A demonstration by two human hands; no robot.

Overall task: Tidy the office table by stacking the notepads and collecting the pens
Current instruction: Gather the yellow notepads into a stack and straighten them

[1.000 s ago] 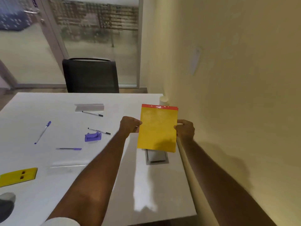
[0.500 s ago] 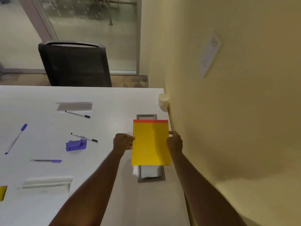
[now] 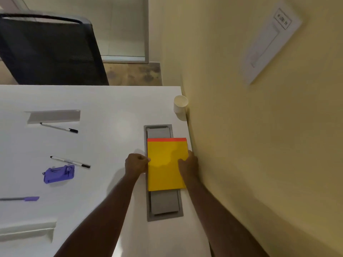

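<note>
A yellow notepad (image 3: 165,164) with a red top strip lies flat at the table's right side, over a grey cable hatch (image 3: 163,206). My left hand (image 3: 136,163) pinches its left edge. My right hand (image 3: 188,165) holds its right edge, fingers on top, close to the wall. Two white pens with black caps lie to the left, one (image 3: 59,127) farther back and one (image 3: 70,161) nearer. A purple-capped pen (image 3: 22,199) lies at the left edge of view.
A white paper cup (image 3: 180,104) stands at the table's far right corner by the yellow wall (image 3: 259,145). A purple stapler-like tool (image 3: 59,174) sits near the pens. Two recessed table slots, one (image 3: 53,116) far and one (image 3: 27,231) near. A black chair (image 3: 50,51) stands behind the table.
Both hands have lowered the yellow notepad from upright in the air down flat onto the table over the grey hatch. My view has tilted downward and closer.
</note>
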